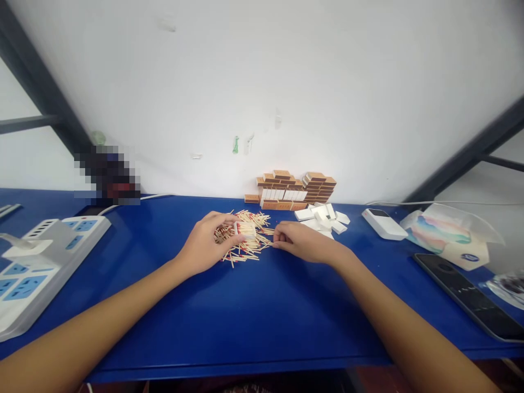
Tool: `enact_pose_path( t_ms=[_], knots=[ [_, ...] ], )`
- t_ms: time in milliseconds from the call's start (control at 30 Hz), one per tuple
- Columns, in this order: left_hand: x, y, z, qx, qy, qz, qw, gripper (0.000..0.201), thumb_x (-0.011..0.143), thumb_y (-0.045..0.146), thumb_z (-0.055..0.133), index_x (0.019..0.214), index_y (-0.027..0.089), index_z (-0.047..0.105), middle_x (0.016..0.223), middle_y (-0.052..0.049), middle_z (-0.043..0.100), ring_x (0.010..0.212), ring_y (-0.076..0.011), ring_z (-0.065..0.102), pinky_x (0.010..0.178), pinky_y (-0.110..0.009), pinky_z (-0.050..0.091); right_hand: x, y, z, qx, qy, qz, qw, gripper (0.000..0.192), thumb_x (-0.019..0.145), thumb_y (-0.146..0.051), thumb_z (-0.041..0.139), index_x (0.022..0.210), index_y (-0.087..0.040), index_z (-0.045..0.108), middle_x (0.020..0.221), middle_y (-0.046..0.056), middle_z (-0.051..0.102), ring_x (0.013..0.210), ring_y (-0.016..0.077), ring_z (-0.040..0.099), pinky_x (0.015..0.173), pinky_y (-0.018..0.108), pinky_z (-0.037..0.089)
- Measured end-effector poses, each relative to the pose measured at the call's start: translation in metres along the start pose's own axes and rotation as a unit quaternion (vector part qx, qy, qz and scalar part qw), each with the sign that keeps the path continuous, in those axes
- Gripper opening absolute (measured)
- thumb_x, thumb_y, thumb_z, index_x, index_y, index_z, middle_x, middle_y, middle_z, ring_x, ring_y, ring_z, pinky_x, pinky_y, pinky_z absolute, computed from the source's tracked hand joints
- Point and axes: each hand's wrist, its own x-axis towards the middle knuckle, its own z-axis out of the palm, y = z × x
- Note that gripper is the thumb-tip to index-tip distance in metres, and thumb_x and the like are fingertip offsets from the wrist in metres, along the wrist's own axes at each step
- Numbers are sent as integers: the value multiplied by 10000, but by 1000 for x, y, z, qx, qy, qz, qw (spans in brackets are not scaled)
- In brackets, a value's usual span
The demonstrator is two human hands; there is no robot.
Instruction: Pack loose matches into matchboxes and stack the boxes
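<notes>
My left hand (209,242) is closed around a small white matchbox tray (246,231) filled with matches, thumb in front and fingers behind. Beneath and around the tray lies a loose heap of red-tipped matches (248,255) on the blue table. Just right of the heap, my right hand (306,241) has its fingers curled together, close to some match ends. Whether a match sits between those fingertips is too small to tell. Beyond the right hand, several white empty-looking trays (323,220) lie in a jumble.
Brown matchboxes (282,206) stand stacked against the wall. A white power strip (77,256) is at the left. On the right are a white device with a dark screen (385,224), a tissue pack (446,234) and a black phone (466,295) near the front edge.
</notes>
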Motion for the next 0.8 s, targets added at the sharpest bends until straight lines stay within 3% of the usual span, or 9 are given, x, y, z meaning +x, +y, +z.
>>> enact_pose_path(
  t_ms=[233, 500, 667, 800],
  knots=[
    [-4, 9, 2, 7, -24, 23, 999, 330, 910, 427, 792, 1190, 266, 724, 1165, -63, 751, 1110, -250, 699, 990, -442, 566, -1, 7, -2, -47, 4, 26, 999, 169, 1018, -256, 561, 855, -217, 583, 935, 82, 687, 822, 227, 616, 729, 347, 459],
    [-2, 6, 2, 7, -30, 1, 1000, 360, 906, 472, 784, 1195, 264, 729, 1168, -59, 750, 1101, -248, 701, 983, -433, 560, -5, 15, -14, -46, 16, 37, 998, 161, 1018, -281, 548, 884, -207, 601, 958, 89, 692, 829, 216, 604, 717, 336, 427],
    [-2, 7, 2, 12, -25, 2, 1000, 366, 906, 471, 786, 1195, 255, 728, 1173, -63, 749, 1082, -242, 712, 989, -428, 566, 1, 8, -8, -4, 46, 3, 999, 155, 1024, -286, 565, 893, -209, 597, 937, 69, 663, 806, 197, 575, 714, 320, 414],
    [-2, 6, 3, 12, -17, 15, 1000, 355, 902, 459, 793, 1181, 250, 728, 1143, -58, 756, 1079, -241, 711, 979, -414, 572, 5, 4, 0, 2, 33, -18, 999, 140, 1006, -237, 600, 870, -205, 596, 913, 58, 649, 793, 187, 557, 710, 310, 407]
  ],
)
